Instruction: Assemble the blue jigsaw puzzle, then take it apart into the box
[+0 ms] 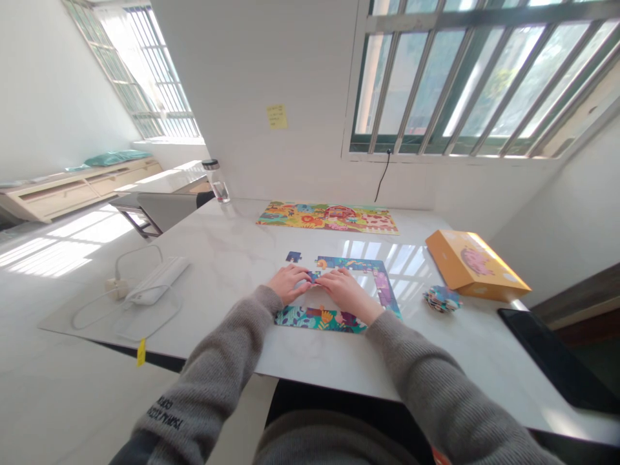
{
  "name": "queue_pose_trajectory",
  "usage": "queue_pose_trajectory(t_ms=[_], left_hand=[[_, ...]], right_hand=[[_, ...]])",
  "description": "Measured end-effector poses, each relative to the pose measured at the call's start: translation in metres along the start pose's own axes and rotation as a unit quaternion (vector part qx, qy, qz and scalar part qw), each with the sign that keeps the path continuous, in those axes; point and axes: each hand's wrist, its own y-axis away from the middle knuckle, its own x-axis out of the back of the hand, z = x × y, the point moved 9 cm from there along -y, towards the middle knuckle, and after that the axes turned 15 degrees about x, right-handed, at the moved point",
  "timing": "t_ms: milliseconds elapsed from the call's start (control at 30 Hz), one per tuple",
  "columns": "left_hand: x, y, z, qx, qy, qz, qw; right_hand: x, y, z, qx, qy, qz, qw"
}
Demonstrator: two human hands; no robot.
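Note:
Both hands meet over the upper left of a partly assembled puzzle frame [386, 292] on the white table. Between their fingertips is a small blue puzzle piece [314, 275]. My left hand [289, 284] has its fingers pressed together at the piece's left side. From the right, my right hand [347, 292] pinches at the same piece, its wrist above the frame's interior. A separate dark blue piece [293, 257] lies just beyond my left hand. The frame's top row, purple right side and teal bottom row show; its left side is partly hidden by my left hand.
A colourful farm picture [329, 217] lies along the wall. To the right are a stack of pieces [442, 299], an orange box [472, 263] and a black tablet [552, 352]. A bottle [217, 182] stands back left; a power strip [157, 281] with cables lies at left.

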Motion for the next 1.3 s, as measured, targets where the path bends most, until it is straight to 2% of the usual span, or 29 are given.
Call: queue_pose_trajectory(t_ms=[100,200,400,533,767,1000,1300], left_hand=[[-0.004,-0.003,-0.006,0.02,0.006,0.0,1.0],[-0.008,-0.008,-0.011,0.039,0.008,0.001,0.999],[-0.01,-0.013,-0.014,0.044,0.032,-0.011,0.998],[-0.013,-0.012,-0.016,0.044,0.03,-0.021,0.998],[-0.006,-0.009,-0.01,0.05,0.029,0.02,0.998],[-0.006,-0.007,-0.001,0.044,0.025,0.003,0.999],[-0.003,-0.007,-0.017,0.043,0.047,0.03,0.997]], right_hand=[[0.016,0.012,0.013,-0.045,-0.011,0.023,0.999],[0.025,0.029,0.026,-0.08,0.006,0.009,0.997],[0.014,0.045,0.036,-0.113,0.026,-0.058,0.992],[0.013,0.035,0.03,-0.107,-0.004,-0.026,0.994],[0.001,0.011,0.002,-0.032,-0.02,-0.014,0.999],[0.0,0.01,-0.015,-0.013,-0.035,-0.006,0.999],[0.003,0.018,-0.01,-0.014,-0.059,0.016,0.998]])
